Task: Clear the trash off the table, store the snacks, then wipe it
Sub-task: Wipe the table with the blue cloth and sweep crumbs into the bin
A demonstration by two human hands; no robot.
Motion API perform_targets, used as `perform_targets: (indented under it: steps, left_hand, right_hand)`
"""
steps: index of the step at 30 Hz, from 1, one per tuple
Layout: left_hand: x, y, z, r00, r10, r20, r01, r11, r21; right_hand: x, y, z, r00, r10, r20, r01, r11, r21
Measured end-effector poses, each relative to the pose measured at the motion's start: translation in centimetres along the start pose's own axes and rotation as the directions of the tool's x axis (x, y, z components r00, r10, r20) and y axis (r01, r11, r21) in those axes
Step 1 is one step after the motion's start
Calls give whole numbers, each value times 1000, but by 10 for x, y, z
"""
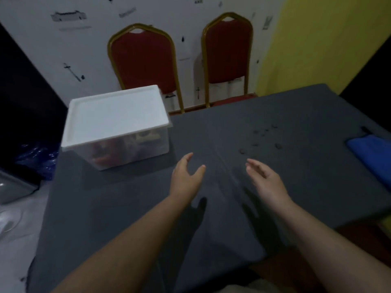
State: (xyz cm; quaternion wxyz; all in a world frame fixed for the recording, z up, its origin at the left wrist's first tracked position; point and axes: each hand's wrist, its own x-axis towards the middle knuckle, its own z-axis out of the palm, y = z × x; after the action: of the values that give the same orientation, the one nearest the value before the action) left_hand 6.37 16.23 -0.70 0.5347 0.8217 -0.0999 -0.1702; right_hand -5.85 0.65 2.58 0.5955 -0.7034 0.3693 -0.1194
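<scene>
Translucent plastic storage box [118, 132] lidded, snacks apparently stowed inside, hence both hands free: left hand [186, 178] just right of box, right hand [266, 182] further right, fingers loosely spread, holding nothing; crumbs [262, 138] and blue cloth [372, 157] well right, unwiped.

A single view serves here, from a camera worn on the person's head; it looks forward and steeply down across the grey-draped worktop [211, 208], whose near edge falls at the bottom of the frame; both forearms enter from below, so the left hand [185, 178] and right hand [265, 182] sit close, near the centre; the lidded storage box [116, 125] stands further out to the left, the blue cloth [374, 157] is cut by the right edge (the wide lens bends the borders); two red chairs [143, 60] and the wall close the far side.
</scene>
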Motion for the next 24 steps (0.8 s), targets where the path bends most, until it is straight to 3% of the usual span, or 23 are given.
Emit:
perform_targets:
  steps: [11, 17, 20, 24]
  left_hand:
    - [14, 100, 214, 948, 94, 304, -127, 988, 91]
    - [19, 160, 351, 903, 77, 422, -139, 983, 116]
    - [19, 174, 404, 892, 27, 451, -101, 985, 142]
    - [9, 171, 457, 877, -49, 479, -58, 977, 206]
  right_hand:
    - [71, 44, -208, 947, -1, -322, -16, 999, -49]
    - [136, 84, -347, 944, -29, -329, -89, 937, -338]
    - [160, 100, -384, 967, -30, -254, -120, 824, -553]
    - [169, 124, -392, 994, -35, -107, -77, 481, -873]
